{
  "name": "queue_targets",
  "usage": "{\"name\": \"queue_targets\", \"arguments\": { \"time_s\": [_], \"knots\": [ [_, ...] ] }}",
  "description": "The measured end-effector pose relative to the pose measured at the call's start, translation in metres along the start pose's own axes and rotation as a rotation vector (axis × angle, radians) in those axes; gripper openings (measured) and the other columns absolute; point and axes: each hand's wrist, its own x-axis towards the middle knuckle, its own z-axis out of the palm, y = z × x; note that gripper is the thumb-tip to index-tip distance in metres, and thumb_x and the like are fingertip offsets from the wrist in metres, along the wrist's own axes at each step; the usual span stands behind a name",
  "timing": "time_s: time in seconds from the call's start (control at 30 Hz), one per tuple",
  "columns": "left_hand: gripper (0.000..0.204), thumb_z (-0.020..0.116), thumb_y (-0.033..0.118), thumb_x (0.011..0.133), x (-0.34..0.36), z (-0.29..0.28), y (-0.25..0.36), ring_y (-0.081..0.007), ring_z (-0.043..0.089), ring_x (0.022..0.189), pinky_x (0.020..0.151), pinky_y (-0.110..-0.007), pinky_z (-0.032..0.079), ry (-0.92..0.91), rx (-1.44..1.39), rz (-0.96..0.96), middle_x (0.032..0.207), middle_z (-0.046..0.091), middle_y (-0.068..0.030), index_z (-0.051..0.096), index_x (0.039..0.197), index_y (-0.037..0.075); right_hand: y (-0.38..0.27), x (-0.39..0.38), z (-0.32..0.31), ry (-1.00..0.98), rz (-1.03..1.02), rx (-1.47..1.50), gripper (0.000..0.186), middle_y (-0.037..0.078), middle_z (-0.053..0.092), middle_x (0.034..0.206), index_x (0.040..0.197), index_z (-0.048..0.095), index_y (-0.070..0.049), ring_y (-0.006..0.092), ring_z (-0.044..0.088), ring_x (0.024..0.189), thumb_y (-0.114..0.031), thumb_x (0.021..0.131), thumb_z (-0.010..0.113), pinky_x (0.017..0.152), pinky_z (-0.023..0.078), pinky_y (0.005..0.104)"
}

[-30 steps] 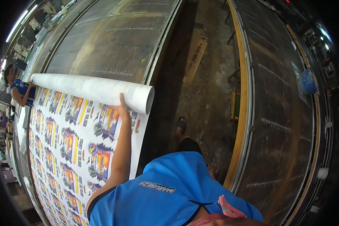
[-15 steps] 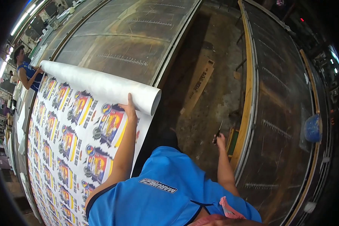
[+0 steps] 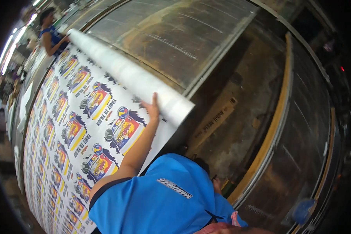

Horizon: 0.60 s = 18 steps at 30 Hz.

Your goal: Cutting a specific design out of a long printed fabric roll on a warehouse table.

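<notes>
A long white roll of printed sheet (image 3: 136,72) lies slantwise across the left table. Its unrolled part, a white sheet with repeated colourful prints (image 3: 123,130), spreads toward me. My left hand (image 3: 153,111) rests against the near side of the roll close to its right end, thumb raised and fingers spread, not wrapped round it. Low beside my body, my right hand (image 3: 217,185) is mostly hidden by my blue shirt; a small dark part of the scissors shows at it. At the roll's far end a co-worker (image 3: 52,37) in a dark blue top has hands on the roll.
The long dark table (image 3: 191,31) continues beyond the roll. Between it and a second table (image 3: 296,152) on the right runs a floor aisle with a flat cardboard piece (image 3: 214,121). A wooden rail (image 3: 279,113) edges the right table. A blue container (image 3: 303,210) sits at its far side.
My view has turned and moved along the table. The roll has rolled farther, with my left hand following. My right hand with the scissors has dropped back beside my body, now mostly hidden.
</notes>
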Motion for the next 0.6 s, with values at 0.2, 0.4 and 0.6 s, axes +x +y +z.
{"name": "queue_targets", "arguments": {
  "time_s": [0.2,0.4,0.6],
  "knots": [
    [0.111,0.076,0.055,0.078,0.006,0.153,0.052,-0.033,0.033,0.14,0.116,-0.041,0.026,-0.158,-0.181,-0.087,0.153,0.031,-0.0218,0.016,0.153,-0.002,-0.139,0.016,-0.03,-0.057,-0.098,-0.014,0.044,0.013,0.065,0.099,0.128,0.052,0.007,0.0264,0.063,0.085,-0.008,0.088,0.06,0.073,0.054,0.0418],
    [0.118,0.079,0.054,0.077,0.042,0.3,0.07,-0.0338,0.031,0.141,0.116,-0.04,0.025,-0.177,-0.208,-0.131,0.151,0.028,-0.0256,0.01,0.152,-0.005,-0.264,0.107,-0.089,-0.061,-0.194,0.029,0.042,0.013,0.064,0.099,0.128,0.052,0.006,0.0258,0.063,0.085,-0.008,0.089,0.059,0.072,0.054,0.0413],
    [0.116,0.081,0.053,0.075,0.071,0.445,0.106,-0.0361,0.038,0.137,0.114,-0.042,0.03,-0.066,-0.207,-0.067,0.151,0.031,-0.0266,0.016,0.15,-0.007,-0.44,0.248,-0.143,-0.091,-0.36,0.101,0.041,0.013,0.064,0.099,0.128,0.052,0.005,0.0252,0.063,0.084,-0.009,0.089,0.058,0.072,0.054,0.0408]
  ]
}}
